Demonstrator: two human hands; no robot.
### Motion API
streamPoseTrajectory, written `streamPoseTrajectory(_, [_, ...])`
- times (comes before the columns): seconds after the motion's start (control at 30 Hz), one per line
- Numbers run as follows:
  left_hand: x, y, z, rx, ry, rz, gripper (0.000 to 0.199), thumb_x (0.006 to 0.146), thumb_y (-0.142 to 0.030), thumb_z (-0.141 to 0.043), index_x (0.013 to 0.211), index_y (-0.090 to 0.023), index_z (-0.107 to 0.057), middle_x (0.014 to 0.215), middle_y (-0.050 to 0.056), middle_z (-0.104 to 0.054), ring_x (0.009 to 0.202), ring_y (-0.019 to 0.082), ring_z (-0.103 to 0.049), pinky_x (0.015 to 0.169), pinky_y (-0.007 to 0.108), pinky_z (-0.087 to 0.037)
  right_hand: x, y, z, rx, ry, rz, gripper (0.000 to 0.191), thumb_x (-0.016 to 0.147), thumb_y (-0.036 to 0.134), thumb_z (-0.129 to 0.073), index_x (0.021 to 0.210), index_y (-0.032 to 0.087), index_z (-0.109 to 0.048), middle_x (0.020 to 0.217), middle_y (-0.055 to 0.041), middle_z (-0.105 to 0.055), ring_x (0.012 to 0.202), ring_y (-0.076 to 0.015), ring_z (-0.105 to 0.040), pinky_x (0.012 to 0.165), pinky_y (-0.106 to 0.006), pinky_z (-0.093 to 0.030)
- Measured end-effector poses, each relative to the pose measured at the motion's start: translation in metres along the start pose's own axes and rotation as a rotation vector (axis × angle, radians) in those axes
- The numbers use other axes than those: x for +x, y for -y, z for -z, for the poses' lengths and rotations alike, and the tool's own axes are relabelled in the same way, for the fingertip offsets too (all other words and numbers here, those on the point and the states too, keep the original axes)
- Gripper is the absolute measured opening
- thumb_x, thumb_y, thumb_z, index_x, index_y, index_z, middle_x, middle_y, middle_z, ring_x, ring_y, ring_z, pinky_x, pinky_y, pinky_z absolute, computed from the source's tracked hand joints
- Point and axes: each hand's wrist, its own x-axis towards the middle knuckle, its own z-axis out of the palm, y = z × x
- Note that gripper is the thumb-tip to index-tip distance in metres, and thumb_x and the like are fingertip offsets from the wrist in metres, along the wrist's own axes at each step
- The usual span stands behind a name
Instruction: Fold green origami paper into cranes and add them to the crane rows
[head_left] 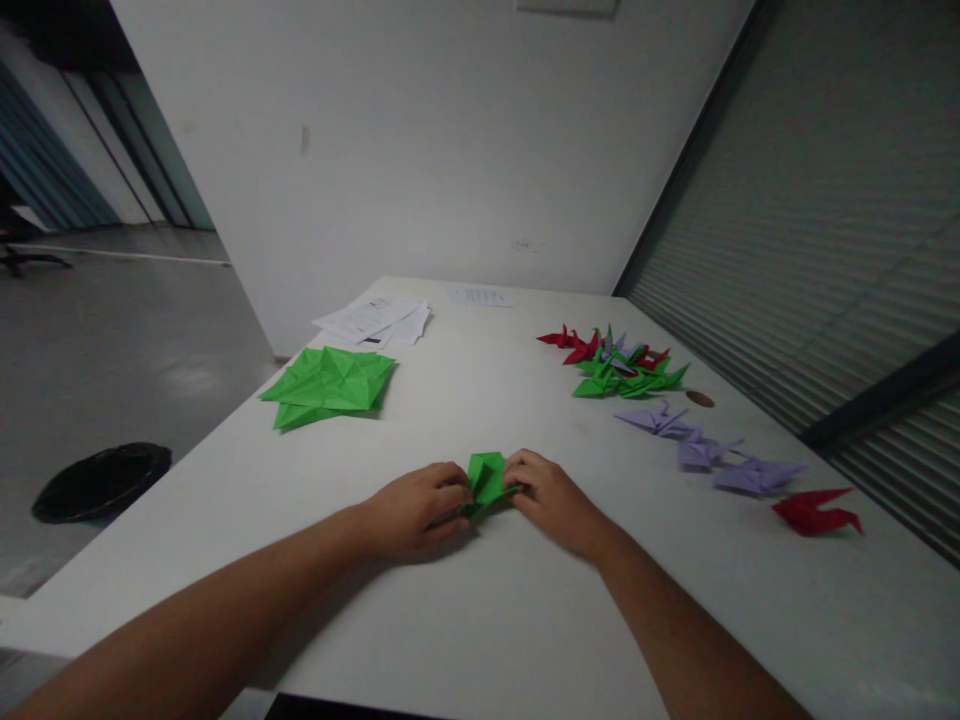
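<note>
Over white table [495,620], hands [421,508] pinch green paper [487,476], fingers nearly closed; printed sheets [371,318] beyond, text illegible.

So the folded paper [486,478] between the hands is bright green, same shade as the creased sheets [330,382], and the table [480,600] is plain white. The pile of cranes [626,365] is a mix of red, green and pale purple, then the row has three solid lavender ones [757,476] plus one all-red bird [814,512]. Blinds [825,220] are grey with thin horizontal stripes, bin liner's [101,483] black, curtain's [45,150] blue.
</note>
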Motion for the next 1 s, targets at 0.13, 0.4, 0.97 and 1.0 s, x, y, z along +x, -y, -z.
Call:
streamPoseTrajectory(0.13, [0.001, -0.001, -0.009, -0.275, -0.268, 0.345, 0.045, 0.088, -0.036, -0.072, 0.123, -0.019, -0.051, 0.119, 0.013, -0.057, 0.100, 0.024, -0.063, 0.083, 0.039, -0.058, 0.000, 0.004, -0.002, -0.036, -0.074, 0.108, 0.037, 0.075, -0.008, -0.056, 0.091, 0.021, -0.073, 0.103, -0.0055, -0.062, 0.096, -0.0203, -0.062, 0.086, -0.034, -0.053])
streamPoseTrajectory(0.4, [0.012, 0.002, -0.027, -0.778, -0.413, 0.631, 0.076, 0.077, -0.033, -0.080, 0.137, -0.024, -0.034, 0.138, 0.017, -0.050, 0.094, 0.020, -0.066, 0.081, 0.041, -0.059, -0.001, 0.012, -0.013, -0.172, -0.189, 0.350, 0.036, 0.075, -0.007, -0.055, 0.091, 0.021, -0.071, 0.107, -0.0084, -0.060, 0.097, -0.0225, -0.060, 0.085, -0.039, -0.057])
streamPoseTrajectory(0.97, [0.016, 0.004, -0.014, -0.959, -0.597, 0.744, 0.054, 0.065, -0.023, -0.081, 0.114, -0.020, -0.060, 0.092, 0.001, -0.064, 0.079, 0.017, -0.062, 0.069, 0.029, -0.048, -0.001, 0.019, -0.014, -0.081, -0.303, 0.314, 0.034, 0.084, 0.003, -0.057, 0.106, 0.024, -0.070, 0.108, -0.0096, -0.061, 0.100, -0.0251, -0.060, 0.086, -0.043, -0.056])
streamPoseTrajectory(1.0, [0.016, 0.004, -0.014, -0.962, -0.612, 0.742, 0.052, 0.065, -0.024, -0.082, 0.112, -0.019, -0.061, 0.092, 0.002, -0.065, 0.080, 0.017, -0.062, 0.070, 0.029, -0.048, -0.001, 0.019, -0.014, -0.045, -0.301, 0.295, 0.034, 0.085, 0.005, -0.057, 0.109, 0.024, -0.069, 0.109, -0.0098, -0.061, 0.102, -0.0253, -0.060, 0.088, -0.043, -0.056])
